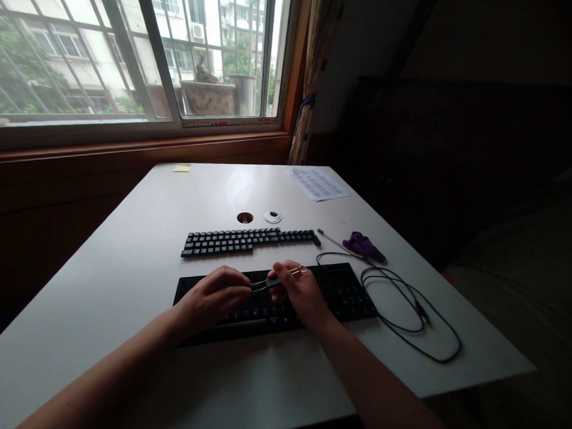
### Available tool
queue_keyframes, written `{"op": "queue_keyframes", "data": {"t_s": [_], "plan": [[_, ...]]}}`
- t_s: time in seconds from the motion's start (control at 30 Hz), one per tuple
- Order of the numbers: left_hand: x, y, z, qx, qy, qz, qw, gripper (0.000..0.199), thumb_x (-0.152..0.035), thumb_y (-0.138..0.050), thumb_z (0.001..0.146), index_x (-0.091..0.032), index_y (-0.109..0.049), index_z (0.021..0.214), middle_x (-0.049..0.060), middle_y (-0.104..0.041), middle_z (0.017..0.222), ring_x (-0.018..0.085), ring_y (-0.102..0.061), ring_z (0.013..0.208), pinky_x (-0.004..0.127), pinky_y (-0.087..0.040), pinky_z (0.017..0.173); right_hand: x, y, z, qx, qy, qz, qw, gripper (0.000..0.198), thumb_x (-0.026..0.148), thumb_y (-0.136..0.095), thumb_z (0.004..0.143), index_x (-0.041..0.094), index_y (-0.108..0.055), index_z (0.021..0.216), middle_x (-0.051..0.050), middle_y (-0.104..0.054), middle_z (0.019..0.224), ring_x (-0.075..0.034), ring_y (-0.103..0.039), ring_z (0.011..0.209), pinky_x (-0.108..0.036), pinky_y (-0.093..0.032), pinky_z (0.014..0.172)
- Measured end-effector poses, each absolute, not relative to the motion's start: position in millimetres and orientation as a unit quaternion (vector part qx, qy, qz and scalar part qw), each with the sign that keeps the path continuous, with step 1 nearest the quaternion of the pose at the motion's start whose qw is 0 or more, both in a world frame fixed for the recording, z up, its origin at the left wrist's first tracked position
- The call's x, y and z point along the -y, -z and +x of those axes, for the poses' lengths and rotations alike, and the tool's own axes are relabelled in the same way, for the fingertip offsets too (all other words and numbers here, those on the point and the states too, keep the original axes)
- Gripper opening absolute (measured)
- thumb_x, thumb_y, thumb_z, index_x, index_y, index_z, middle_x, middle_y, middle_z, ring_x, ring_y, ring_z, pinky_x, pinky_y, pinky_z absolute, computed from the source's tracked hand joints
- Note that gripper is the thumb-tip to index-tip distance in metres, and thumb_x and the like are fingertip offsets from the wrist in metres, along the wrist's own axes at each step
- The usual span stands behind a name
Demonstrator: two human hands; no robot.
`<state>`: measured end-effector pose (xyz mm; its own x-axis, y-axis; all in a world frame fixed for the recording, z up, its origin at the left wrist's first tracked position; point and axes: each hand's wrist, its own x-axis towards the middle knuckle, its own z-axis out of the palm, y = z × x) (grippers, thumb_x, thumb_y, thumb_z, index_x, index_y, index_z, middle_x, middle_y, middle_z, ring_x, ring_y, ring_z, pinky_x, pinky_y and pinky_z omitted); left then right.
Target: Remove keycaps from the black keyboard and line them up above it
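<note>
A black keyboard (351, 294) lies before me, partly covered by my hands and forearms. Over its middle, my right hand (299, 293) is closed around a wire keycap puller (272, 282) with a dark handle; one looped wire end sticks out past the thumb. The puller's other wires point left, to the fingertips of my left hand (216, 290). Those fingers are bent and held together at the wire ends, and whatever they pinch is hidden. Just beyond the keyboard, removed dark keycaps (221, 244) stand in close rows on the white table.
A black cable (446, 361) loops over the white table (103, 267) at right. Near it lie a purple cloth (363, 244) and a thin brush (332, 239). Farther back are a round cable hole (245, 218), its white cover (273, 217), printed sheets (317, 183) and yellow notes (182, 168).
</note>
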<state>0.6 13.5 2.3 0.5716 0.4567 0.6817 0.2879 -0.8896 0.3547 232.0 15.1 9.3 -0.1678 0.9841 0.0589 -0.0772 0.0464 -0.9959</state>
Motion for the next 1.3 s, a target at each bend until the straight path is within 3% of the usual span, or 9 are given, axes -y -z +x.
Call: {"op": "queue_keyframes", "data": {"t_s": [0.23,0.43,0.57,0.73,0.9,1.3], "plan": [[-14,0,0,-0.23,-0.423,0.87,0.111,0.026,-0.014,-0.063,0.09,-0.02,-0.065,0.115,0.009,-0.064,0.109,0.019,-0.064,0.101,0.034,-0.058,0.089,-15,-7,235,0.574,-0.483,-0.448,0.487,0.038,0.053,-0.053,0.092,0.019,-0.064,0.081,0.001,-0.06,0.059,-0.013,-0.058,0.051,-0.025,-0.045,0.049],[-14,-2,0,-0.255,-0.433,0.861,0.078,0.03,-0.018,-0.067,0.088,-0.02,-0.062,0.117,0.006,-0.064,0.103,0.016,-0.065,0.096,0.03,-0.06,0.086,-10,-14,240,0.675,-0.249,-0.459,0.522,0.039,0.038,-0.041,0.1,0.02,-0.062,0.073,-0.002,-0.052,0.073,-0.016,-0.054,0.072,-0.031,-0.044,0.069],[-14,-2,0,-0.26,-0.436,0.86,0.063,0.031,-0.02,-0.069,0.087,-0.019,-0.062,0.117,0.006,-0.063,0.102,0.016,-0.064,0.094,0.029,-0.059,0.084,-8,-14,243,0.697,-0.179,-0.433,0.542,0.033,0.031,-0.042,0.1,0.02,-0.059,0.074,-0.004,-0.049,0.085,-0.018,-0.051,0.081,-0.034,-0.045,0.073],[-14,-1,-1,-0.257,-0.44,0.859,0.056,0.031,-0.023,-0.07,0.086,-0.019,-0.062,0.116,0.006,-0.062,0.1,0.016,-0.064,0.091,0.029,-0.059,0.081,-7,-11,244,0.749,-0.163,-0.384,0.515,0.022,0.026,-0.043,0.099,0.022,-0.057,0.083,-0.006,-0.051,0.091,-0.02,-0.053,0.088,-0.038,-0.047,0.081],[-14,-2,0,-0.252,-0.447,0.856,0.056,0.033,-0.025,-0.071,0.085,-0.019,-0.062,0.116,0.006,-0.062,0.098,0.016,-0.064,0.089,0.029,-0.059,0.079,-6,-9,239,0.788,-0.189,-0.34,0.477,0.014,0.023,-0.046,0.098,0.023,-0.059,0.095,-0.005,-0.052,0.09,-0.018,-0.055,0.083,-0.034,-0.049,0.076],[-15,1,-1,-0.227,-0.454,0.856,0.094,0.042,-0.021,-0.073,0.084,-0.019,-0.058,0.122,0.007,-0.062,0.101,0.017,-0.064,0.091,0.03,-0.06,0.079,-8,-7,232,0.839,-0.199,-0.291,0.414,0.021,0.031,-0.06,0.093,0.023,-0.067,0.111,-0.005,-0.059,0.091,-0.017,-0.059,0.084,-0.031,-0.052,0.076]]}}
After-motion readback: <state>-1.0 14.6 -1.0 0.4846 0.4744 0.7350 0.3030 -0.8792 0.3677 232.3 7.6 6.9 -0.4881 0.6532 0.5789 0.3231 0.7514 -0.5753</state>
